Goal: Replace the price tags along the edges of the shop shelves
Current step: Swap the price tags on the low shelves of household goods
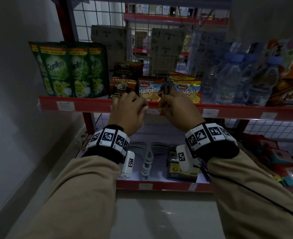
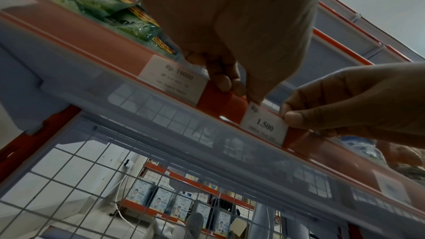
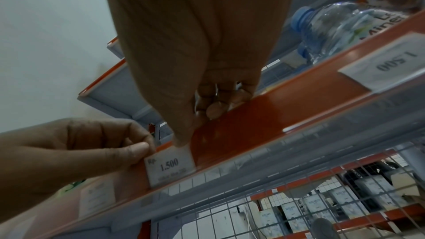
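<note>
Both sets of fingers are curled: the left hand [image 1: 127,112] pinches the left end of a white price tag [image 2: 264,124] and the right hand [image 1: 176,109] its right end. Marked "Rp. 1.500", the tag sits in the red shelf edge [image 1: 176,107] below the Malkist packets [image 1: 150,89].

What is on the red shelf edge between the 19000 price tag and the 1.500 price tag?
Only bare red strip, crossed by the left hand's fingertips, between the 19000 tag and the 1.500 tag; the left wrist view shows it.
</note>
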A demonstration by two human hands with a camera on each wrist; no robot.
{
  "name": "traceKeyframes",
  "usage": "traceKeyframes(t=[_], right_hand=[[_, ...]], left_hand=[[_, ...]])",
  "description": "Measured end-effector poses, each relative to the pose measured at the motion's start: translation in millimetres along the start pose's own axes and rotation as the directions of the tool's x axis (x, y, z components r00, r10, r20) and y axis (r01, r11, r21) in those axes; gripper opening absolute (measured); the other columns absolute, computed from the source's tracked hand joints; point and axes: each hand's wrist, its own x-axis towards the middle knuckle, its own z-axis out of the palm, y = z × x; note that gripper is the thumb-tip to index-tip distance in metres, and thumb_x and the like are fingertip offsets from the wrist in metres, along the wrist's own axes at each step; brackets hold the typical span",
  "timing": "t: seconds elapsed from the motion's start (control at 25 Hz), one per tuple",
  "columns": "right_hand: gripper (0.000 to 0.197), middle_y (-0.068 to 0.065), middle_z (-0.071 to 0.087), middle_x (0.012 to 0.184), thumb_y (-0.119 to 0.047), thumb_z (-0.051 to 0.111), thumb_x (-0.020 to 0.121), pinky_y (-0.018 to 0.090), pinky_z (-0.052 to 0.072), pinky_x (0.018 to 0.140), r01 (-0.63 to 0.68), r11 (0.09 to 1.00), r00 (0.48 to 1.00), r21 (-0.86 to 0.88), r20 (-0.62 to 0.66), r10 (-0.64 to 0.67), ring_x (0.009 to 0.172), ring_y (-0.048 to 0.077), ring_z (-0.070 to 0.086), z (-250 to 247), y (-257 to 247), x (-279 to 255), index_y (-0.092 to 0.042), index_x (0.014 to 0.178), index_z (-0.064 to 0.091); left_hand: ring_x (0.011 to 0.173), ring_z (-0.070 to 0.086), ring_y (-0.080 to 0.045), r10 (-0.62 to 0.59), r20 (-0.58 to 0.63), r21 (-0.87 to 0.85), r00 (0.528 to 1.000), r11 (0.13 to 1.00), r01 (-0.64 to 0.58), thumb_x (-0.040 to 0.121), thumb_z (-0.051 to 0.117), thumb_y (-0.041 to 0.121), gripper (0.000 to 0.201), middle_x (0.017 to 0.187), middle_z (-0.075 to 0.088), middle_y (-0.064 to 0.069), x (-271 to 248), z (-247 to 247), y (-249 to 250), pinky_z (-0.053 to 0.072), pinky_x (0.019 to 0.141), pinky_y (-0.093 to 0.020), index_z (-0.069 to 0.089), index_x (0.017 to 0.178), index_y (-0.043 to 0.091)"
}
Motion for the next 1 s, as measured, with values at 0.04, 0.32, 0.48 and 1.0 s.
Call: traceKeyframes(t=[0.04, 0.32, 0.48, 1.0], right_hand=[[0.013, 0.004, 0.056, 0.104, -0.028, 0.06, 0.09, 0.046, 0.043, 0.09, 0.003, 1.0, 1.0, 0.001, -0.001, -0.003, 0.104, 0.026, 0.049, 0, 0, 0, -0.019, 0.099, 0.064], [0.015, 0.004, 0.056, 0.102, -0.028, 0.062, 0.089, 0.044, 0.043, 0.087, 0.011, 1.0, 1.0, 0.009, -0.005, -0.011, 0.102, 0.026, 0.05, 1, 3, 2, -0.019, 0.1, 0.066], [0.012, 0.004, 0.058, 0.097, -0.021, 0.065, 0.085, 0.039, 0.043, 0.081, 0.034, 0.997, 0.997, 0.075, -0.065, -0.029, 0.097, 0.026, 0.051, 3, 7, 1, -0.018, 0.097, 0.064], [0.01, 0.011, 0.057, 0.093, -0.008, 0.063, 0.083, 0.038, 0.044, 0.073, 0.13, 0.989, 0.96, 0.07, -0.259, -0.108, 0.091, 0.03, 0.051, 8, 47, -45, -0.008, 0.092, 0.063]], left_hand=[[0.095, 0.048, -0.023, -0.005, 0.006, -0.007, 1.0, 1.0, 0.005, 0.093, 0.051, 0.031, 0.017, 0.097, 0.052, -0.002, 0, 0, 0, 0.027, 0.083, -0.037, 0.062, 0.1, 0.021], [0.099, 0.05, -0.023, -0.028, 0.02, -0.014, 0.999, 1.0, 0.028, 0.093, 0.051, 0.035, 0.021, 0.099, 0.054, 0.0, 3, -2, 0, 0.027, 0.088, -0.04, 0.066, 0.101, 0.023], [0.095, 0.052, -0.024, -0.001, -0.03, -0.025, 1.0, 1.0, 0.001, 0.09, 0.054, 0.031, 0.013, 0.094, 0.056, 0.001, 1, -3, -1, 0.028, 0.087, -0.039, 0.062, 0.098, 0.024], [0.112, 0.042, -0.032, -0.177, -0.133, 0.09, 0.975, 0.978, 0.19, 0.077, 0.06, 0.035, 0.052, 0.123, 0.047, -0.009, -31, 29, 35, 0.033, 0.089, -0.046, 0.047, 0.125, 0.019]])
